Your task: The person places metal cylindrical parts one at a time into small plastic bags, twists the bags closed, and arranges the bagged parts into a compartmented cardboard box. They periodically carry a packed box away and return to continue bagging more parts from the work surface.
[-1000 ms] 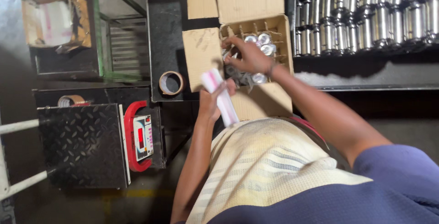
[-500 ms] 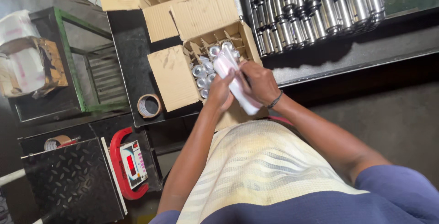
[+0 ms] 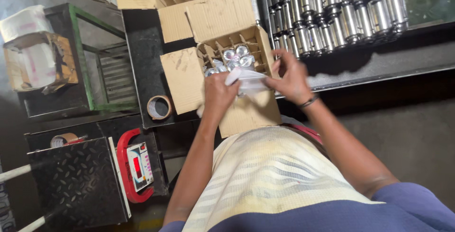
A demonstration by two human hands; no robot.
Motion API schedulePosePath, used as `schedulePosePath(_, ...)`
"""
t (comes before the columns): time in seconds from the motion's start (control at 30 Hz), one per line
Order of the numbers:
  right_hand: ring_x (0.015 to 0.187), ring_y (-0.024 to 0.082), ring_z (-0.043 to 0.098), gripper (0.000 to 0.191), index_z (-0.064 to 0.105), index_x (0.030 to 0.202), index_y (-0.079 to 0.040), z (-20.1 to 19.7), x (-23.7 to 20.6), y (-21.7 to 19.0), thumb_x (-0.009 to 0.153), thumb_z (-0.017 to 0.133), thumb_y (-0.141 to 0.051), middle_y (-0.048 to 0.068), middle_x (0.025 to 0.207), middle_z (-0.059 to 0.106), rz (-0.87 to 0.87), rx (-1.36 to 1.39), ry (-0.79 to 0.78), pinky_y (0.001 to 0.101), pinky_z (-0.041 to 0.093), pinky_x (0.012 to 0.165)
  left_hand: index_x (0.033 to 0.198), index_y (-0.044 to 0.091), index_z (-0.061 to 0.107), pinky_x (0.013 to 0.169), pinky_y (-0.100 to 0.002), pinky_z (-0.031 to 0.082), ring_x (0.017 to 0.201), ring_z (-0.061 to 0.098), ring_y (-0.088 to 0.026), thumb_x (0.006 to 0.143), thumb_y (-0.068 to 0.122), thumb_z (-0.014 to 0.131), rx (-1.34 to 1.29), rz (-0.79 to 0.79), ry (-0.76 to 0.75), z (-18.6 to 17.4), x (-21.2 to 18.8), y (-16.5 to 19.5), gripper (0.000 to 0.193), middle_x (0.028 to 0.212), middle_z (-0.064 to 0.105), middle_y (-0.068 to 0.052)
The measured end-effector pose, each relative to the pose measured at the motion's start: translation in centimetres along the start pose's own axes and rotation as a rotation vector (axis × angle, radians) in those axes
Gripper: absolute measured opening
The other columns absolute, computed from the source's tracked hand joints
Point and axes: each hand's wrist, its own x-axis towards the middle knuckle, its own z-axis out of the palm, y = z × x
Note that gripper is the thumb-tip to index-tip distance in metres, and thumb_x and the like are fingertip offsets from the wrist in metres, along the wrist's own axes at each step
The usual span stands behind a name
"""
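Now, both hands' grip clamped on white wrapper (image 3: 246, 81) — left hand (image 3: 219, 92), right hand (image 3: 291, 78) — over brown carton (image 3: 182, 78).

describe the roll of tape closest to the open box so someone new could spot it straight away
Start at the open cardboard box with cell dividers, where the left hand and right hand hold a white wrapper. Just beyond its outer left flap, a brown tape roll lies flat on the dark bench. The other tape roll sits farther off, beside the checker-plate scale platform.
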Motion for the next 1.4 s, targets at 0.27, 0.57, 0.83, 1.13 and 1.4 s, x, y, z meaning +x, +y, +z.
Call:
schedulePosePath(0.27, 0.065, 0.03, 0.061, 0.043, 0.074, 0.091, 0.008, -2.9, 4.3, 3.7, 0.089, 0.078, -0.034, 0.021, 0.076, 0.065, 0.202, -0.38, 0.107, 0.0393, 0.048, 0.058, 0.09, 0.002, 0.076, 0.058, -0.043, 0.053, 0.058, 0.07, -0.028, 0.089, 0.028, 0.072, 0.128, -0.058, 0.116, -2.4, -1.2, 0.7, 0.027, 0.066, 0.069, -0.018)
schedulePosePath(0.57, 0.09, 0.026, 0.069, 0.042, 0.057, 0.129, 0.006, 3.6, -1.4, -0.5, 0.093, 0.066, -0.012, 0.019, 0.11, 0.069, -0.879, -0.409, -0.086, 0.0327, 0.06, 0.077, 0.103, 0.009, 0.075, 0.072, -0.038, 0.058, 0.075, 0.072, -0.025, 0.08, 0.011, 0.069, 0.257, 0.528, 0.125, 1.3, -2.1, -1.7, 0.024, 0.086, 0.076, -0.013)
schedulePosePath(0.83, 0.091, 0.02, 0.069, 0.03, 0.068, 0.122, -0.003, 11.1, 3.2, -4.2, 0.106, 0.056, -0.025, 0.011, 0.111, 0.074, 0.063, 0.331, -0.604, 0.0382, 0.054, 0.085, 0.1, 0.004, 0.062, 0.046, -0.028, 0.04, 0.053, 0.049, -0.012, 0.101, 0.023, 0.062, -1.319, -0.59, 0.362, -0.7, -1.7, -11.2, 0.019, 0.072, 0.061, -0.007)
schedulePosePath(1.13, 0.107, 0.033, 0.069, 0.058, 0.066, 0.123, -0.01, 18.3, 16.1, -11.0, 0.07, 0.082, -0.028, 0.018, 0.117, 0.071, -0.336, -0.874, -0.882, 0.0421, 0.056, 0.093, 0.09, 0.007, 0.058, 0.047, -0.027, 0.039, 0.05, 0.047, -0.012, 0.099, 0.023, 0.063, -1.253, -0.569, 0.275, -1.6, -8.2, -12.3, 0.019, 0.072, 0.06, -0.009)
schedulePosePath(1.4, 0.1, 0.04, 0.069, 0.045, 0.072, 0.11, -0.002, 18.1, 15.4, -9.6, 0.07, 0.079, -0.023, 0.022, 0.109, 0.071, -0.769, -0.73, -0.835, 0.0449, 0.055, 0.09, 0.092, 0.007, 0.057, 0.049, -0.027, 0.04, 0.052, 0.048, -0.012, 0.098, 0.023, 0.065, -1.24, -0.59, 0.3, -2.1, -9.9, -11.5, 0.018, 0.074, 0.06, -0.008)
